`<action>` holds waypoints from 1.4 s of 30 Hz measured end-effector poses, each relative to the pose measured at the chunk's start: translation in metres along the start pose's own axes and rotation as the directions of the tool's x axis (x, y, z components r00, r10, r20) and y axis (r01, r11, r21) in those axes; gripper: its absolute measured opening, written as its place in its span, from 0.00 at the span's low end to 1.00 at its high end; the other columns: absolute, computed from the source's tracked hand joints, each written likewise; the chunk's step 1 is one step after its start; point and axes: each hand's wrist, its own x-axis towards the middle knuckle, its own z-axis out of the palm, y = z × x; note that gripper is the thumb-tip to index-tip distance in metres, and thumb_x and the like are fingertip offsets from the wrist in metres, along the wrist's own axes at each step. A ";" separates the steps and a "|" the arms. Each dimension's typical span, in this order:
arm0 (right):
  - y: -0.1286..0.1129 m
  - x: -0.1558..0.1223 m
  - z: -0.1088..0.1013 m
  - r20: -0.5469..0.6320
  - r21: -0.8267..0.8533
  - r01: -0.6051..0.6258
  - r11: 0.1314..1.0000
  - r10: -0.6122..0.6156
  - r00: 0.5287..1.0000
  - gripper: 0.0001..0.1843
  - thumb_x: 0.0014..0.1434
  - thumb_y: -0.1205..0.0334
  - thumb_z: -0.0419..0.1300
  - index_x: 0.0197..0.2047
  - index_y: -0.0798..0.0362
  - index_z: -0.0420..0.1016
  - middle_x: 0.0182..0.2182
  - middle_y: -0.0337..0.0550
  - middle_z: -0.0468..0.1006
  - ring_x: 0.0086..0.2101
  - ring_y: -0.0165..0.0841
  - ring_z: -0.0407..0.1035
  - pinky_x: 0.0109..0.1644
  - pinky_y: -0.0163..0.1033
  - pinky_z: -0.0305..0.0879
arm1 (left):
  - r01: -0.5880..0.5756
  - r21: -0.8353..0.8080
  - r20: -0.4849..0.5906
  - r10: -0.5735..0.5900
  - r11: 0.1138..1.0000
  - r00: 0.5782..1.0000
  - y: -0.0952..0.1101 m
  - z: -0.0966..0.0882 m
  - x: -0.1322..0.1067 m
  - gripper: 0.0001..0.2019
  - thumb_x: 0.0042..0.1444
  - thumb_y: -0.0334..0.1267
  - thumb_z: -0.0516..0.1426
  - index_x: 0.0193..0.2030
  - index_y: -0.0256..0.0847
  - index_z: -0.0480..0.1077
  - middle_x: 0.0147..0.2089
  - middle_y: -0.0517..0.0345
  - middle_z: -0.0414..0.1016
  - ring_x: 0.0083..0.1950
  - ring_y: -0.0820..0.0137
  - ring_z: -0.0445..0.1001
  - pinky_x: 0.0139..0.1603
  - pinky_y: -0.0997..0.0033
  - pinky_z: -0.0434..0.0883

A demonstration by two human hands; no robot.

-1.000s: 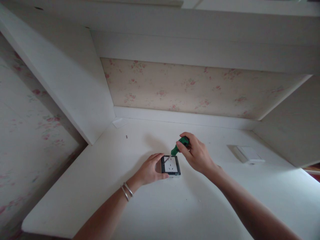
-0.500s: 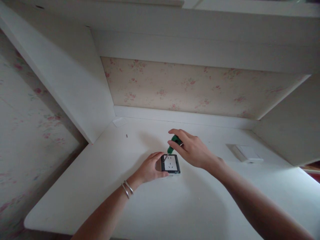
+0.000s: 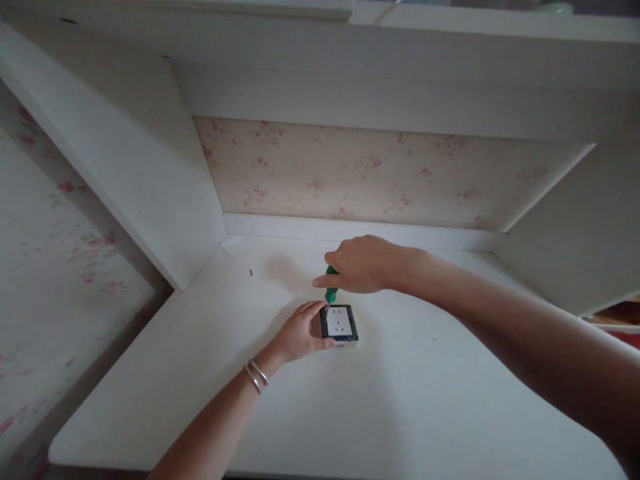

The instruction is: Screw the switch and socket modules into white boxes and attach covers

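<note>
A power socket (image 3: 340, 323) with a white face and a dark frame lies on the white desk, its slots facing up. My left hand (image 3: 299, 331) grips its left side, fingers at the far edge and thumb at the near edge. Above it, my right hand (image 3: 361, 264) is closed around the green handle of a screwdriver (image 3: 331, 285). The shaft points down, nearly upright, at the left strip of the socket's frame. Whether the tip sits in a screw is too small to tell.
A small screw (image 3: 251, 272) lies on the white desk (image 3: 310, 413) left of my hands. A flat white plate (image 3: 235, 245) rests in the back left corner. Side panels (image 3: 145, 167) and an overhead shelf (image 3: 350, 93) enclose the desk before a flowered wall.
My right hand has turned over and moved left and up, bringing the screwdriver more upright. The left hand still holds the socket. My right arm now covers the white box on the right.
</note>
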 end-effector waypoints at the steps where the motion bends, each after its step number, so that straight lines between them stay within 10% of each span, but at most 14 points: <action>1: -0.001 0.002 0.000 0.001 -0.001 0.000 1.000 0.000 1.000 0.31 0.59 0.38 0.45 0.41 0.56 0.75 0.35 0.59 0.78 0.36 0.50 0.73 0.31 0.45 0.61 | 0.001 0.000 0.002 -0.001 1.000 1.000 0.000 0.000 0.000 0.41 0.42 0.50 0.67 0.62 0.41 0.58 0.62 0.48 0.61 0.63 0.55 0.59 0.64 0.55 0.58; 6: -0.003 0.007 0.000 0.058 0.130 0.078 0.988 -0.086 0.995 0.24 0.58 0.50 0.53 0.56 0.49 0.64 0.42 0.51 0.78 0.34 0.42 0.73 0.29 0.40 0.61 | 0.023 0.008 0.009 -0.023 1.000 1.000 -0.002 0.001 0.000 0.43 0.41 0.51 0.67 0.63 0.40 0.58 0.63 0.47 0.59 0.64 0.54 0.58 0.65 0.55 0.56; 30: 0.011 0.015 0.008 0.005 0.074 -0.025 0.997 0.025 1.000 0.29 0.58 0.38 0.47 0.41 0.54 0.74 0.36 0.57 0.78 0.34 0.46 0.72 0.31 0.43 0.61 | 0.006 0.013 0.018 -0.006 1.000 1.000 0.000 -0.001 -0.001 0.42 0.44 0.50 0.66 0.64 0.43 0.56 0.64 0.51 0.59 0.64 0.56 0.58 0.65 0.57 0.57; 34: 0.015 0.013 0.011 -0.059 0.290 0.164 0.943 -0.153 0.986 0.25 0.57 0.49 0.55 0.55 0.50 0.63 0.48 0.50 0.75 0.36 0.37 0.72 0.34 0.38 0.61 | 0.003 0.019 0.008 -0.003 1.000 1.000 0.000 -0.001 -0.001 0.42 0.43 0.49 0.66 0.64 0.41 0.57 0.64 0.51 0.59 0.64 0.56 0.59 0.65 0.58 0.57; 39: 0.018 0.014 0.014 -0.074 0.153 0.139 0.978 -0.129 0.989 0.19 0.59 0.46 0.53 0.36 0.54 0.74 0.29 0.49 0.78 0.32 0.38 0.71 0.32 0.37 0.58 | -0.030 0.022 -0.003 0.030 0.999 1.000 0.001 0.000 0.000 0.40 0.43 0.48 0.66 0.63 0.41 0.58 0.63 0.52 0.61 0.62 0.58 0.61 0.65 0.61 0.59; 42: 0.019 0.013 0.016 -0.090 0.208 0.180 0.961 -0.165 0.982 0.23 0.59 0.44 0.51 0.43 0.55 0.72 0.38 0.52 0.78 0.35 0.38 0.71 0.35 0.37 0.60 | -0.030 0.033 -0.020 0.030 0.999 0.999 0.000 0.000 -0.001 0.40 0.43 0.48 0.66 0.63 0.40 0.58 0.63 0.51 0.61 0.62 0.58 0.61 0.65 0.61 0.59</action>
